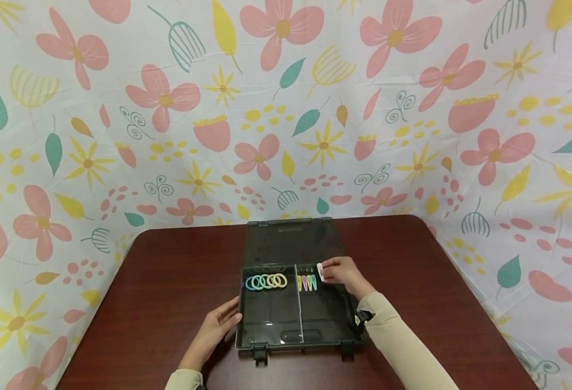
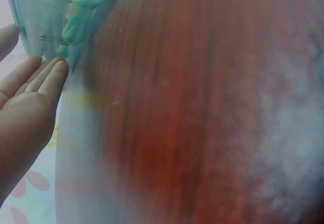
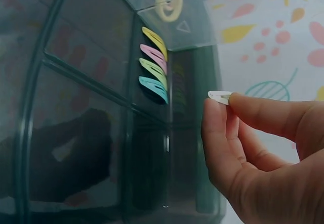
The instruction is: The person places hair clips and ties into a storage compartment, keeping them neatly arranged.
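Note:
My right hand (image 1: 343,273) pinches a white snap hair clip (image 3: 219,97) between thumb and fingertips, above the back right part of an open dark translucent case (image 1: 271,314). Below it in the right wrist view, yellow, pink, green and blue hair clips (image 3: 153,67) lie in a row inside the case. In the left compartment, overlapping hair ties (image 1: 266,281) run from blue through green to yellow. My left hand (image 1: 216,327) rests its extended fingers against the case's left side. In the left wrist view, those fingers touch the translucent wall (image 2: 40,27).
The case's lid (image 1: 291,244) lies tilted back toward the floral cloth (image 1: 286,135) behind the table. A pale divider (image 1: 299,309) separates its left and right compartments. Two latches (image 1: 260,355) stick out at the front. Dark red tabletop (image 1: 179,271) surrounds the case.

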Available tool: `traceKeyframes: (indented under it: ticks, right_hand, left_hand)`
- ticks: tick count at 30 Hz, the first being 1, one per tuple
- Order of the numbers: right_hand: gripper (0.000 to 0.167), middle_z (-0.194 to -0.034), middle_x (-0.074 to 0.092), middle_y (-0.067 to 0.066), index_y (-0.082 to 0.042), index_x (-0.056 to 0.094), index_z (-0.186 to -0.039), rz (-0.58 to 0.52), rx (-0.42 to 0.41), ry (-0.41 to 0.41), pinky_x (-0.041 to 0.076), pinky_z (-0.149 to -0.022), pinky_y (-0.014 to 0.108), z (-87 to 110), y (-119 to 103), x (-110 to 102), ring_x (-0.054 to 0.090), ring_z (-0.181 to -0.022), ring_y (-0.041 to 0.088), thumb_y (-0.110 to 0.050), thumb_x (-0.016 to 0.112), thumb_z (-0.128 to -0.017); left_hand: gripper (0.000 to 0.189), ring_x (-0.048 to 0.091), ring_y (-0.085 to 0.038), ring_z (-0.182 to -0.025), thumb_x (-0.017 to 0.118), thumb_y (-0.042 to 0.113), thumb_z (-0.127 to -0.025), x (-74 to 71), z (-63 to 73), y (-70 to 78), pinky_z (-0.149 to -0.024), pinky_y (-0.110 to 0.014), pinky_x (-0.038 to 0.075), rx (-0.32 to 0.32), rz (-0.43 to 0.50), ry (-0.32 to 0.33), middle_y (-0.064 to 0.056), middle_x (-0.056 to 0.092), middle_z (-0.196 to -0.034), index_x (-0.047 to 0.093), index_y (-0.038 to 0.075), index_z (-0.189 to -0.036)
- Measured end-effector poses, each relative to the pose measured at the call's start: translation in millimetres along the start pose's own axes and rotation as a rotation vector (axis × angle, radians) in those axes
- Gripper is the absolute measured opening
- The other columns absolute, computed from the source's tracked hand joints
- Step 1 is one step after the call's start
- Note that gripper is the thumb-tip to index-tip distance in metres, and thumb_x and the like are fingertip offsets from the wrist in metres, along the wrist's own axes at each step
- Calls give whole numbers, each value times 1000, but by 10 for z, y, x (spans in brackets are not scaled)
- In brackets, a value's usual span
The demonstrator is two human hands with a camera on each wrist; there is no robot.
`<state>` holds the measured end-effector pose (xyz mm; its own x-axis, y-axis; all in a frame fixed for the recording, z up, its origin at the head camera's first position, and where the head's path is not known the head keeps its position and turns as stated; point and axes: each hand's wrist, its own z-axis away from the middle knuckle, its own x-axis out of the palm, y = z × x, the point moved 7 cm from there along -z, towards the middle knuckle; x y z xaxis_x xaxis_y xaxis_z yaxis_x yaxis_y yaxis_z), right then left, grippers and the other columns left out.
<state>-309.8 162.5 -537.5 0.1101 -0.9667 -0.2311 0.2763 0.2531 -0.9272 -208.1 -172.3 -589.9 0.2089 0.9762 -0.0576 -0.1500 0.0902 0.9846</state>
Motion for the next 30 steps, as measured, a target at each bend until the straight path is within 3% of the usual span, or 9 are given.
traceKeyframes:
  ticks: [14,30]
  right_hand:
    - [19,-91,66,20,12,65,-105,21,88,33,59,-70,37,-55,234,74,68,-76,23,6,64,-87]
    - [18,-86,68,22,15,67,-100,53,138,82,59,-64,35,-112,245,93,69,-73,25,8,67,-83]
  left_hand:
    - [56,38,-38,-135,61,16,-96,9,36,-15,-102,-42,44,6,-12,-4,-21,37,-149,41,2,-145]
    - [54,39,-37,-134,61,13,-95,12,17,32,-102,-42,44,15,14,30,-21,39,-147,42,0,-144]
